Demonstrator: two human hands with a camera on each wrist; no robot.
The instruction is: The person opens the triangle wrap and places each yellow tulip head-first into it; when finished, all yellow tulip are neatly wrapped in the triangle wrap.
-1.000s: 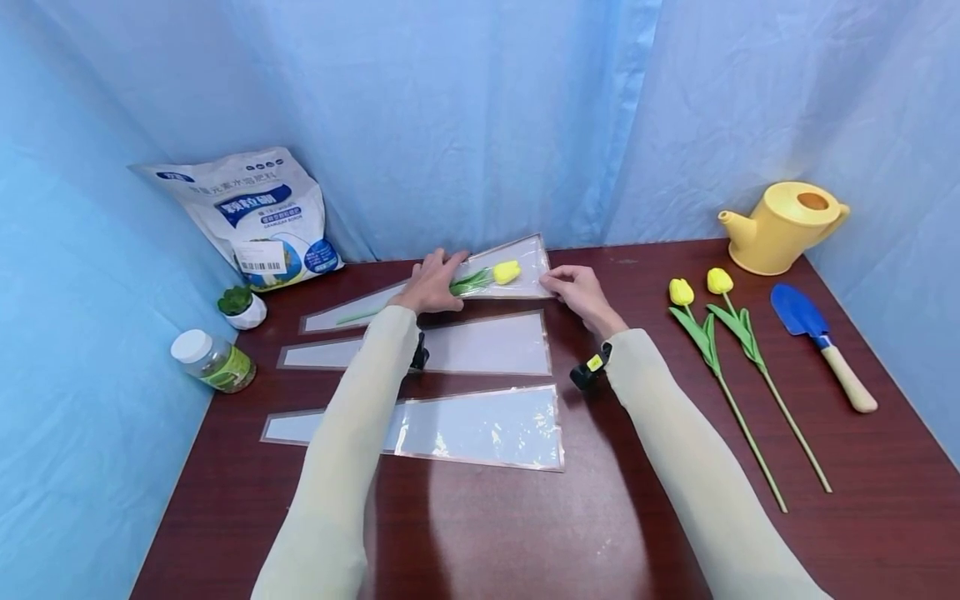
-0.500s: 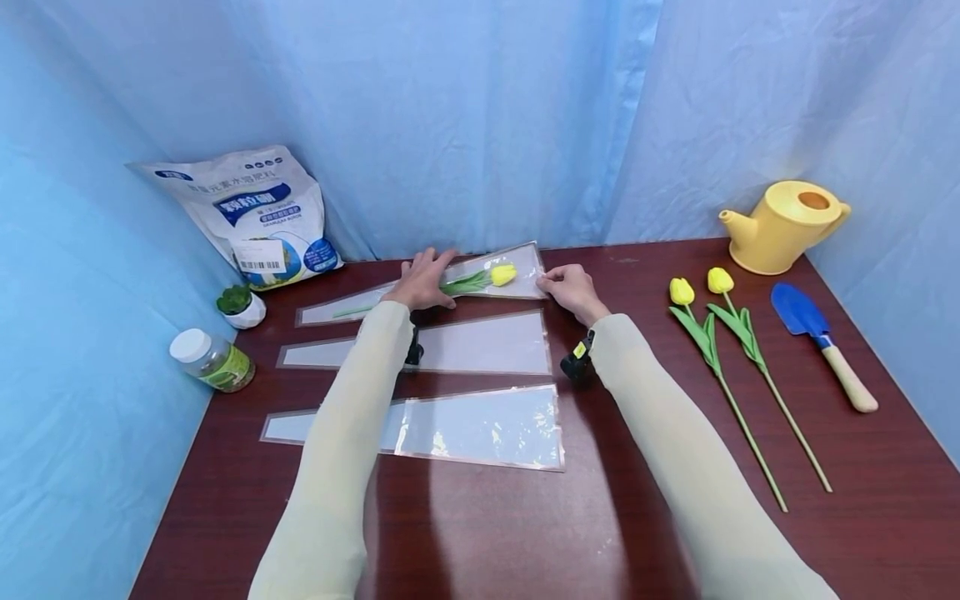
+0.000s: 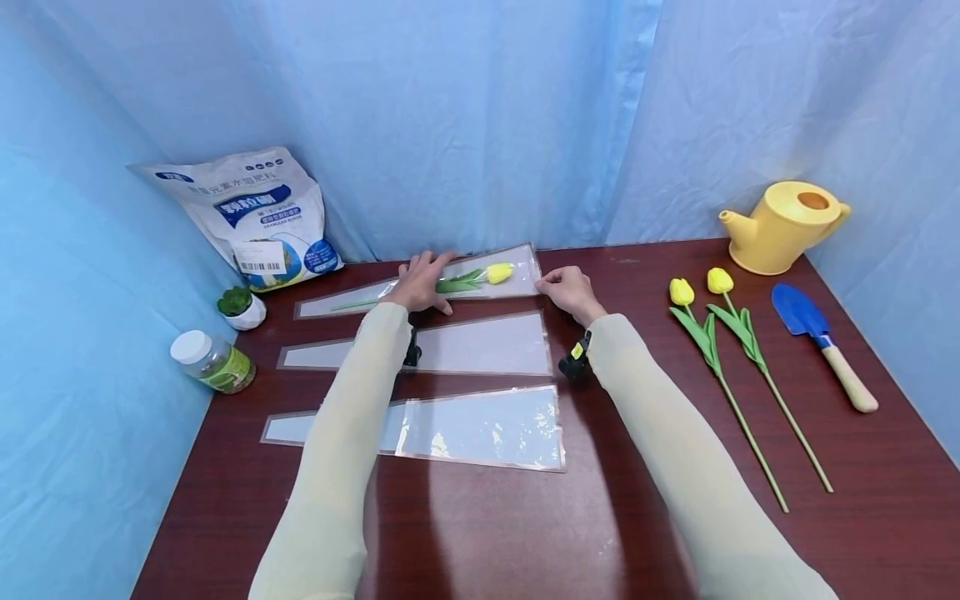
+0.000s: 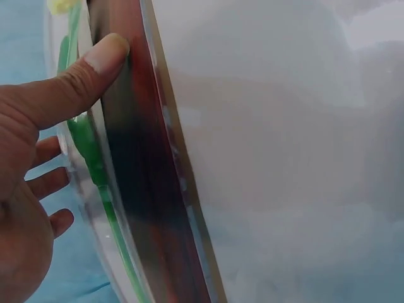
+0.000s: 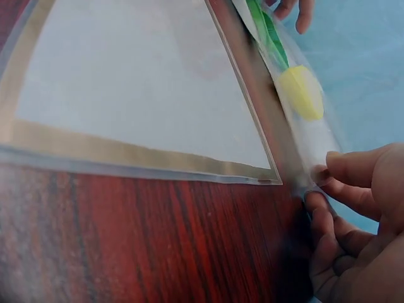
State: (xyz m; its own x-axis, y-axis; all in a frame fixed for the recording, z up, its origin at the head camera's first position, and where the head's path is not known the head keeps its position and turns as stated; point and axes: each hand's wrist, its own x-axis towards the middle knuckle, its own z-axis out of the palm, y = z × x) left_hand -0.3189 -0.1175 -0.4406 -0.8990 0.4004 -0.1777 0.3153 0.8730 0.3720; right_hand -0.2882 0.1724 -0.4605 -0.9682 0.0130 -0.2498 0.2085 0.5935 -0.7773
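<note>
A clear, tapered flower sleeve (image 3: 522,261) with a white panel lies at the back of the table. One yellow tulip (image 3: 499,272) is inside it, bloom toward the wide right end. My left hand (image 3: 420,285) rests over the sleeve's middle with fingers spread, hiding part of the stem; its thumb (image 4: 82,82) reaches past the near edge. At the wide end, my right hand (image 3: 572,292) pinches the sleeve's edge between thumb (image 5: 356,165) and fingers. Two more flat sleeves, a middle one (image 3: 495,343) and a near one (image 3: 472,425), lie in front, with no flower visible inside.
On the right lie two yellow tulips (image 3: 708,342), a blue trowel (image 3: 798,310) and a yellow watering can (image 3: 780,229). A fertilizer bag (image 3: 258,221), a small potted succulent (image 3: 243,308) and a white-lidded jar (image 3: 213,361) stand left. Blue curtains (image 3: 480,125) border the table.
The far sleeve with the tulip has shifted slightly left, and its raised right end has come lower. Both hands have moved a little left with it, keeping their contact.
</note>
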